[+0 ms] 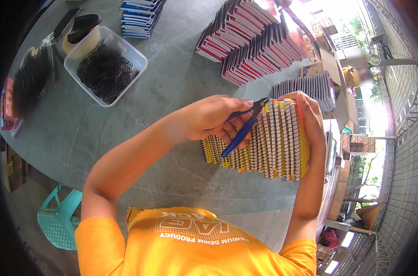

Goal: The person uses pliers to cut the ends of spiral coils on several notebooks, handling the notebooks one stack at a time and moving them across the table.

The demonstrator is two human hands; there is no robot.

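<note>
Blue-handled cutters (239, 138) are held in the left grip (213, 117), their dark tips at the far corner of a row of yellow spiral-bound notebooks (273, 142); contact is hard to make out. The notebooks lie right of that grip, partly hidden by its fingers. The right grip (311, 122) lies along their right end, palm hidden; whether it clasps them cannot be told. Left of both grips, a clear tub (130, 83) stands on the tabletop (172, 87).

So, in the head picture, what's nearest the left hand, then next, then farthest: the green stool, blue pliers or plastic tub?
From the left hand:
1. Blue pliers: in that hand.
2. Plastic tub: up and left.
3. Green stool: lower left.
</note>
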